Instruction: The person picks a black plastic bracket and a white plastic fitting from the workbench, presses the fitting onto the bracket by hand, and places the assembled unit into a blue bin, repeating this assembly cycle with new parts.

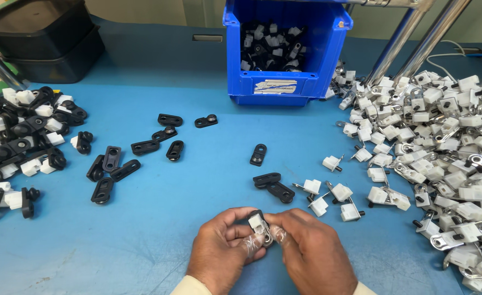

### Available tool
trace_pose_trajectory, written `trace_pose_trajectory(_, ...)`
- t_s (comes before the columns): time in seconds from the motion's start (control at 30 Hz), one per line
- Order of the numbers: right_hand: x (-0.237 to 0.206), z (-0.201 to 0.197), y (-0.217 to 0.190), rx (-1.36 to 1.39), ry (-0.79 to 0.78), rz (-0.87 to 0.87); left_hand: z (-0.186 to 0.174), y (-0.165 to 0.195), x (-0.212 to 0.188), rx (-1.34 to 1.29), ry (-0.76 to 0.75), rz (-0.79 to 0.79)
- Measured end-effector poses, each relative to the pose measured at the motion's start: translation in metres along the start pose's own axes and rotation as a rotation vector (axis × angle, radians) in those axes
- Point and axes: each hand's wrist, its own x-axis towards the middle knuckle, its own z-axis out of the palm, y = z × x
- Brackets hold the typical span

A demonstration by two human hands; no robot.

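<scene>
Blue worktable [197,180] is bearing sorted parts; left hand [222,248] and right hand [312,251] are both pinching one white clip [258,224], steadying it between fingertips.

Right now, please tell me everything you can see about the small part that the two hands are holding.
The small part is a white block, plastic by its look, with a black piece against its upper edge and a shiny metal tab with a hole at its lower end. It sits tilted between the left hand and the right hand, pinched by their fingers just above the blue table. Clear covers show on some fingertips. Its underside is hidden.
</scene>
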Motion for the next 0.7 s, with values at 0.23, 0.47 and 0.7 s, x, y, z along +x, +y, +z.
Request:
trace_pose_trajectory(0.23, 0.012, -0.006, 0.004, 0.589, -0.139, 1.046, 0.005, 0.017, -0.006, 0.052, -0.064, -0.006)
trace_pose_trajectory(0.47, 0.017, -0.001, 0.004, 0.554, -0.1, 1.036, 0.009, 0.012, -0.006, 0.199, 0.006, 0.057)
trace_pose_trajectory(0.7, 0.02, 0.001, -0.001, 0.667, -0.054, 1.108, 0.008, 0.008, 0.0, 0.023, 0.051, 0.016)
